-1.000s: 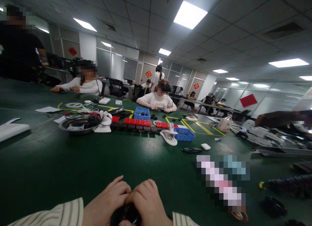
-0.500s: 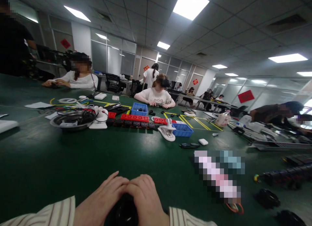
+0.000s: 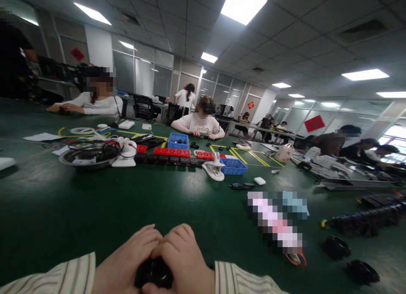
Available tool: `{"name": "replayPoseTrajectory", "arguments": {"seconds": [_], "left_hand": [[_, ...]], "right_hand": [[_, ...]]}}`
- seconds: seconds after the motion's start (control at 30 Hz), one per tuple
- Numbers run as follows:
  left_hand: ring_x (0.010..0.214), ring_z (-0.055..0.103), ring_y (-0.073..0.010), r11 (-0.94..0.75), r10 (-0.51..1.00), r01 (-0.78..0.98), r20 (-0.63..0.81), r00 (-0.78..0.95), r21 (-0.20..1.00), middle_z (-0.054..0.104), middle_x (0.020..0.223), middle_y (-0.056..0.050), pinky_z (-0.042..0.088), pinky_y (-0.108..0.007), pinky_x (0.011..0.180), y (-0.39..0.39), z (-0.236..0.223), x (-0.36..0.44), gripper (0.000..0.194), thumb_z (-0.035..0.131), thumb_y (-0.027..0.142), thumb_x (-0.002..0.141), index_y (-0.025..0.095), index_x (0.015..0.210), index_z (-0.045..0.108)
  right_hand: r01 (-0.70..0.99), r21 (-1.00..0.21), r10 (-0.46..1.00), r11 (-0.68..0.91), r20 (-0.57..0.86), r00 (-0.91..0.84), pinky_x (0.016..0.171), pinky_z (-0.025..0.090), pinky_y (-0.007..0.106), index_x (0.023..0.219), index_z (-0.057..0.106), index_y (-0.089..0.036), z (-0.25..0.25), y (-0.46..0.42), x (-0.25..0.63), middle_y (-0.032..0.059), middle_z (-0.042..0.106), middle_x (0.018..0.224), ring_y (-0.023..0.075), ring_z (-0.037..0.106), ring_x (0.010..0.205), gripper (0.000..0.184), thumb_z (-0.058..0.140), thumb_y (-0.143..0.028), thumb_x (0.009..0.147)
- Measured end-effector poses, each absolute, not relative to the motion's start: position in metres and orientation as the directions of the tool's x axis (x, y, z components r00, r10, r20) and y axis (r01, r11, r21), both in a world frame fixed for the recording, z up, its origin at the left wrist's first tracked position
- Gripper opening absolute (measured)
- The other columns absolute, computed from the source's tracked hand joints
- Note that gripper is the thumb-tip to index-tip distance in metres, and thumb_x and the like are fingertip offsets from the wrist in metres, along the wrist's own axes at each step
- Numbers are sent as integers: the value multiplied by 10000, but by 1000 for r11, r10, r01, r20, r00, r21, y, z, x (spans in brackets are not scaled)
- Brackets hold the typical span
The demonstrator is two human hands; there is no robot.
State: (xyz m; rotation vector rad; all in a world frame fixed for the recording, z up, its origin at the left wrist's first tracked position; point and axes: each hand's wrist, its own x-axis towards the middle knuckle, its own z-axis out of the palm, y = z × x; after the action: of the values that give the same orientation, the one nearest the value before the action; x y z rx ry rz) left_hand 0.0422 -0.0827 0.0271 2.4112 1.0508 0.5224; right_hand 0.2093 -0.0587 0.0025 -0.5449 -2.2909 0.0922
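A glossy black rounded object (image 3: pixel 155 272) sits between my two hands at the bottom of the view, just above the green table; its kind cannot be made out. My left hand (image 3: pixel 128 254) curls round its left and far side. Against its right side is my right hand (image 3: pixel 185 254), fingers bent over the top and a thumb showing along the near edge. The fingers of both hands meet over the object and hide much of it. Striped cream sleeves cover both wrists.
To the right lie a blurred-out pink item (image 3: pixel 275 222), black coiled pieces (image 3: pixel 336 247) and a long black strip (image 3: pixel 364 215). Farther off are a metal bowl (image 3: pixel 90 162), a white clip stand (image 3: pixel 215 169), red strips (image 3: pixel 176 152) and a blue tray (image 3: pixel 234 167). Co-workers sit across the table.
The whole scene has shifted slightly left as the view turned. My hands have closed further round the black object, and a thumb now shows at its near side.
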Motion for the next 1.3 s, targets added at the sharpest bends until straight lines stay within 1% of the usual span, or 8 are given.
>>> {"name": "replayPoseTrajectory", "arguments": {"seconds": [0.13, 0.37, 0.5, 0.63, 0.8, 1.07, 1.17, 1.3], "left_hand": [[846, 549, -215, -623, 725, 532, 168, 668, 573, 581, 898, -3, 481, -313, 818, -82, 28, 45, 224, 615, 205, 616, 217, 836, 577], [1189, 457, -321, -630, 703, 560, 89, 705, 539, 496, 1293, -90, 300, -500, 1057, -80, 26, 36, 658, 702, 358, 692, 242, 1277, 423], [1183, 452, -356, -597, 775, 622, 165, 610, 507, 514, 1270, -108, 183, -592, 1073, -83, 18, 33, 777, 727, 514, 613, 228, 1268, 422], [969, 561, -288, -592, 799, 643, 246, 549, 487, 611, 1017, -49, 162, -578, 1082, -89, 24, 40, 562, 708, 535, 587, 229, 1034, 559], [853, 572, -227, -554, 816, 680, 152, 557, 481, 592, 884, -11, 111, -567, 1089, -89, 36, 47, 282, 685, 315, 588, 217, 832, 584], [993, 541, -256, -610, 740, 610, 88, 667, 505, 584, 1014, -5, 137, -566, 1081, -83, 36, 46, 561, 651, 199, 570, 304, 1115, 575], [1083, 511, -283, -642, 724, 594, 127, 678, 484, 565, 1157, -38, 112, -590, 1079, -83, 30, 41, 612, 704, 319, 635, 318, 1219, 519], [1070, 519, -299, -655, 743, 606, 238, 626, 452, 561, 1179, -61, 97, -619, 1072, -87, 20, 39, 661, 703, 445, 632, 280, 1234, 488]], "right_hand": [[169, -176, 243, 970, 631, -737, 776, 406, 309, 890, 487, -234, 3, -55, 211, -30, 664, 879, 151, 574, 850, 248, 517, -402, 710], [130, -200, 233, 971, 677, -698, 1020, 303, 350, 1099, 451, -250, 7, -61, 212, -22, 655, 994, 147, 576, 982, 314, 434, -434, 845], [266, -369, 453, 891, 675, -582, 854, 413, 359, 1057, 481, -182, 23, -67, 218, 54, 598, 958, 186, 556, 879, 519, 413, -630, 802], [445, -412, 604, 795, 605, -519, 645, 402, 309, 819, 504, -177, 19, -65, 216, 24, 528, 766, 167, 494, 685, 655, 380, -810, 708], [488, -243, 520, 838, 626, -581, 638, 375, 310, 721, 467, -191, 0, -58, 207, -7, 515, 705, 151, 481, 647, 585, 525, -766, 629], [169, -125, 210, 978, 597, -775, 808, 376, 320, 895, 512, -255, 6, -57, 213, -69, 663, 887, 146, 555, 852, 217, 538, -365, 710], [136, -135, 191, 981, 621, -760, 905, 356, 335, 1004, 500, -264, 8, -59, 213, -56, 666, 978, 154, 553, 951, 272, 507, -426, 785], [261, -251, 362, 932, 686, -632, 818, 404, 341, 1054, 483, -202, 11, -62, 211, 45, 627, 996, 185, 556, 911, 553, 425, -683, 788]]}}
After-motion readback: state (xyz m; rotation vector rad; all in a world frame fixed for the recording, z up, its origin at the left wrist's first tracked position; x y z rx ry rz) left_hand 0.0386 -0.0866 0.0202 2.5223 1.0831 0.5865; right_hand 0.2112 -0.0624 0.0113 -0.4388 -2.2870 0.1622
